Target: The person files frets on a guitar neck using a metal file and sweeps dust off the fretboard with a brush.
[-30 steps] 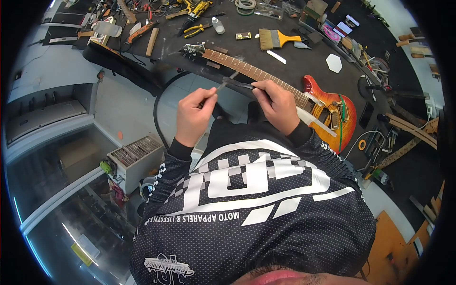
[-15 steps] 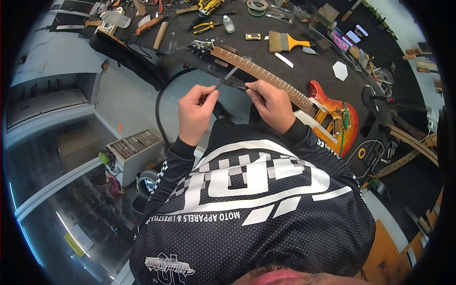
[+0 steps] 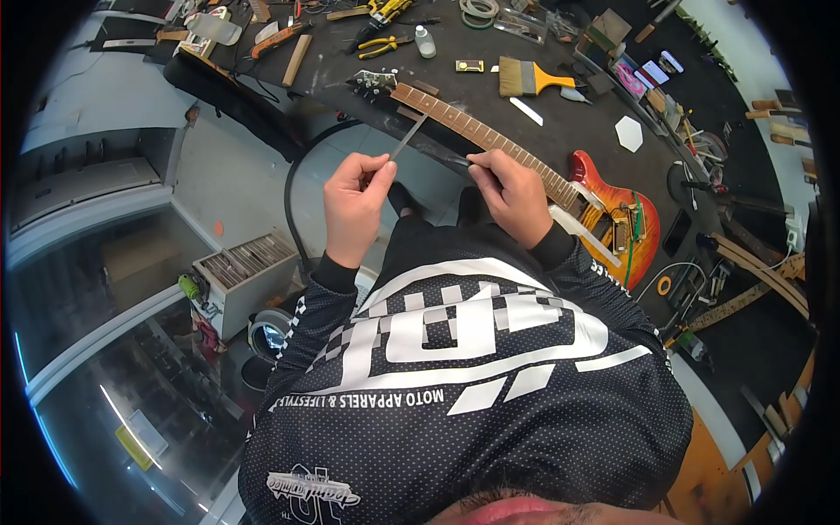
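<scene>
My left hand (image 3: 354, 206) pinches the lower end of a thin grey metal strip (image 3: 409, 136), which points up and to the right toward the guitar neck. My right hand (image 3: 512, 194) is closed on a dark slender tool (image 3: 444, 156), whose tip points left toward the strip; the two look apart. Just beyond the hands lies an electric guitar (image 3: 646, 241) with a red and amber body, its fretted neck (image 3: 479, 133) running up and left to the black headstock (image 3: 374, 82). Green tape crosses the guitar's body.
On the dark workbench (image 3: 446, 92) lie a wide brush (image 3: 525, 77), yellow-handled pliers (image 3: 383, 46), a small bottle (image 3: 424, 42), a white hexagon (image 3: 628, 134) and a wooden stick (image 3: 297, 60). A box of files or cards (image 3: 249, 262) stands at lower left.
The strip and the dark tool, crossed or touching before, are now apart. My left hand has shifted slightly left and my right hand slightly right. The bench view has moved a little rightward since the first frame.
</scene>
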